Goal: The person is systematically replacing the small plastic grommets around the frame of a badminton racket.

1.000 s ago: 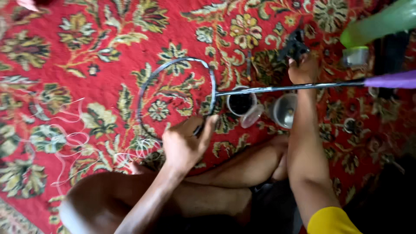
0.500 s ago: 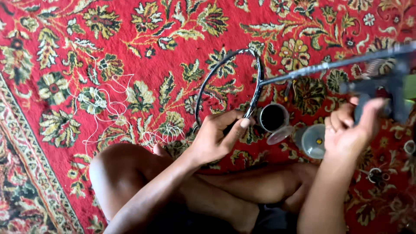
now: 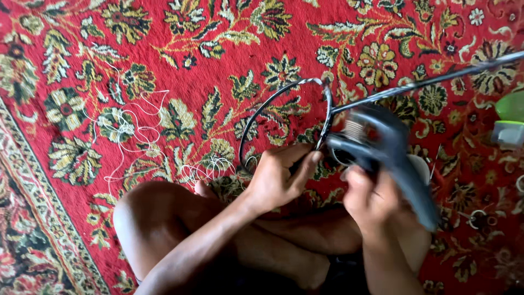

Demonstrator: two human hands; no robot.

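One racket frame [image 3: 284,117] pinched by left hand [image 3: 278,177], right hand [image 3: 371,199] fingers wrapped round one dark tool [image 3: 387,150] — blurred

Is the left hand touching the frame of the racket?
Touching. In the head view the left hand has fingers curled on the lower rim of the racket frame, no gap visible.

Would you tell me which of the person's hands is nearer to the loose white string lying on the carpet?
Left. The left hand grips the racket frame just right of the white string; the right hand, holding a dark tool, is farther right.
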